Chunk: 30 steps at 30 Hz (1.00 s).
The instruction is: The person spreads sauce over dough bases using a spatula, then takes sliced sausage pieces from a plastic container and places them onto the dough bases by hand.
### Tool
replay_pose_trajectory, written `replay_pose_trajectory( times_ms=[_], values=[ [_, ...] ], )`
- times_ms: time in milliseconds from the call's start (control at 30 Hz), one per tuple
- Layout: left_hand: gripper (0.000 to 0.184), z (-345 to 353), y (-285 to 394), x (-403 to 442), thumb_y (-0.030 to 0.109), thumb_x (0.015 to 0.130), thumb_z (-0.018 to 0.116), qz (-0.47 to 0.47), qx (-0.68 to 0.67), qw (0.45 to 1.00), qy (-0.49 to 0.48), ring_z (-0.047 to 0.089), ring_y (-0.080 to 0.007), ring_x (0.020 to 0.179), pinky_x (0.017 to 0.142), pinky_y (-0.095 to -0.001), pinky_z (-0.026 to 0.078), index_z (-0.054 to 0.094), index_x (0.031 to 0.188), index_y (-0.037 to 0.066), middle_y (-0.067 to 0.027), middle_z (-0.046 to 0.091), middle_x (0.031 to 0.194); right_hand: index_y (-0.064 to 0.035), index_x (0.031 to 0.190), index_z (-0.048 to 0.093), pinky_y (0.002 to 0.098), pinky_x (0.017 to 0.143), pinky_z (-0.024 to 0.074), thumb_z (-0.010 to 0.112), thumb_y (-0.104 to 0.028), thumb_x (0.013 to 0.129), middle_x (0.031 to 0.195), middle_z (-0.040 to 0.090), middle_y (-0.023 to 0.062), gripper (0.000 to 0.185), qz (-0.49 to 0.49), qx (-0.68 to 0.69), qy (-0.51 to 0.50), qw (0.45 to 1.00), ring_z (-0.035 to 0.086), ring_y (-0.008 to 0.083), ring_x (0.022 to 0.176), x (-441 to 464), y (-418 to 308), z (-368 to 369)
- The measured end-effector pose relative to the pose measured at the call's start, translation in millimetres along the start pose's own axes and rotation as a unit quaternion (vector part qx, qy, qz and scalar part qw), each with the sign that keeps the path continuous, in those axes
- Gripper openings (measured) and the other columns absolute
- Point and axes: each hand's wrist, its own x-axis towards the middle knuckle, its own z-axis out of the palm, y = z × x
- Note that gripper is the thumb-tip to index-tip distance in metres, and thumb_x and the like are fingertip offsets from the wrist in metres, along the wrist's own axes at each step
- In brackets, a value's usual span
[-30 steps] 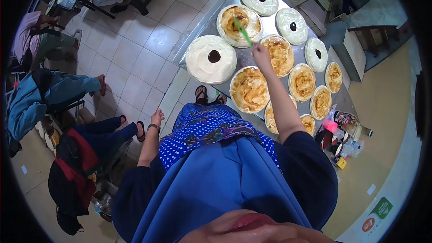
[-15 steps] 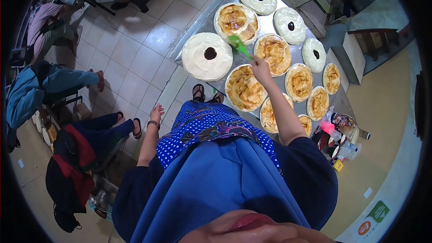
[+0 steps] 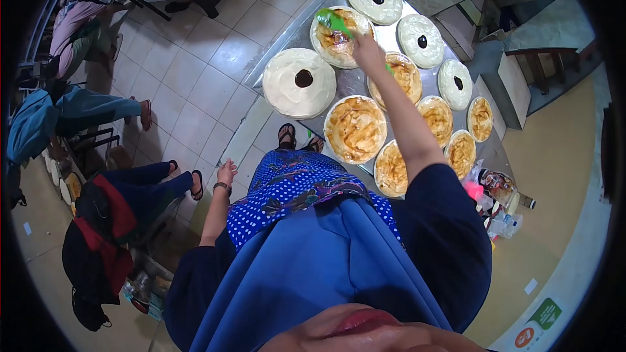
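Right fist (image 3: 369, 53) round green utensil (image 3: 334, 23)

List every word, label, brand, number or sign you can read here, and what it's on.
No text is readable.
Green sign: pale marks, too small to read.
Orange disc: pale marks, too small to read.
Printed pack by the table's edge: too blurred to read.
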Motion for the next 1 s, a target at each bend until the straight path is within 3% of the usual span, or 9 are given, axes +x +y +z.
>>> replay_pose_trajectory(
  times_ms=[233,367,500,600,667,700,800,933,1000],
  values=[
    [0.053,7,0,-3,0.055,0.087,0.048,0.002,0.001,1.0,0.015,0.058,-0.0143,0.073,0.063,-0.0393,0.039,0.059,0.112,0.009,-0.0024,0.063,0.096,-0.0094,0.116,0.056,0.0465,0.07,0.0481,0.045,-0.014,0.083,0.095,0.061,0.0191,0.035,0.082,-0.137,-0.055,0.986,0.061,0.0354,0.084,-22,87,-17],
    [0.064,6,-16,10,0.061,0.085,0.044,-0.036,0.029,0.999,-0.03,0.055,-0.0183,0.092,0.081,-0.047,0.034,0.051,0.124,0.011,-0.0052,0.059,0.114,-0.0069,0.108,0.062,0.0446,0.069,0.0478,0.046,-0.012,0.086,0.079,0.063,0.0221,0.028,0.115,0.032,-0.071,0.99,0.061,0.0368,0.079,-112,60,-6],
    [0.056,13,-10,16,0.057,0.087,0.048,-0.025,0.036,0.999,-0.004,0.059,-0.0155,0.074,0.064,-0.0424,0.041,0.059,0.111,0.008,-0.0043,0.064,0.095,-0.0072,0.11,0.062,0.0418,0.068,0.0483,0.048,-0.01,0.085,0.08,0.062,0.023,0.029,0.122,0.237,-0.163,0.95,0.063,0.0346,0.077,-118,36,0],
    [0.054,19,8,15,0.054,0.087,0.049,0.006,0.015,1.0,0.001,0.059,-0.0154,0.073,0.065,-0.037,0.043,0.059,0.11,0.007,-0.0048,0.064,0.093,-0.0072,0.112,0.062,0.0388,0.066,0.0476,0.051,-0.01,0.084,0.078,0.063,0.0224,0.03,0.181,0.217,-0.031,0.959,0.062,0.0312,0.072,-78,42,9],
    [0.06,20,21,16,0.058,0.088,0.041,0.032,0.045,0.997,-0.05,0.055,-0.0186,0.097,0.078,-0.0426,0.035,0.05,0.125,0.012,-0.0049,0.059,0.116,-0.0069,0.111,0.062,0.0366,0.064,0.0466,0.053,-0.012,0.083,0.075,0.062,0.0211,0.03,0.139,0.137,0.051,0.979,0.059,0.0291,0.066,-70,57,42],
    [0.051,27,37,-5,0.051,0.088,0.051,0.035,0.01,0.999,-0.003,0.058,-0.0142,0.074,0.061,-0.0274,0.042,0.059,0.11,0.006,-0.0048,0.063,0.092,-0.0071,0.112,0.062,0.0363,0.064,0.0465,0.055,-0.012,0.082,0.076,0.063,0.0199,0.031,0.131,0.187,0.003,0.974,0.059,0.0281,0.066,-77,45,45],
    [0.051,28,33,3,0.052,0.088,0.051,0.069,-0.023,0.997,-0.02,0.058,-0.0129,0.074,0.06,-0.0292,0.04,0.059,0.11,0.007,-0.0032,0.063,0.092,-0.0073,0.112,0.062,0.0365,0.066,0.0476,0.053,-0.012,0.083,0.081,0.066,0.0196,0.031,0.092,0.254,-0.13,0.954,0.063,0.0274,0.072,-79,29,45],
    [0.051,22,21,-5,0.052,0.088,0.05,0.053,-0.016,0.998,-0.004,0.058,-0.0125,0.071,0.06,-0.0299,0.039,0.059,0.11,0.007,-0.0024,0.064,0.091,-0.0073,0.111,0.063,0.0292,0.06,0.0451,0.052,-0.009,0.085,0.07,0.062,0.011,0.029,0.245,0.289,0.033,0.925,0.056,0.0172,0.062,-56,37,26],
    [0.051,15,4,-5,0.052,0.088,0.05,0.014,-0.01,1.0,0.009,0.058,-0.0127,0.07,0.059,-0.0305,0.04,0.059,0.109,0.006,-0.0024,0.063,0.091,-0.008,0.112,0.063,0.0295,0.061,0.0453,0.053,-0.008,0.083,0.072,0.063,0.0115,0.031,0.213,0.23,0.007,0.95,0.056,0.0171,0.063,-57,28,33]
  ],
)
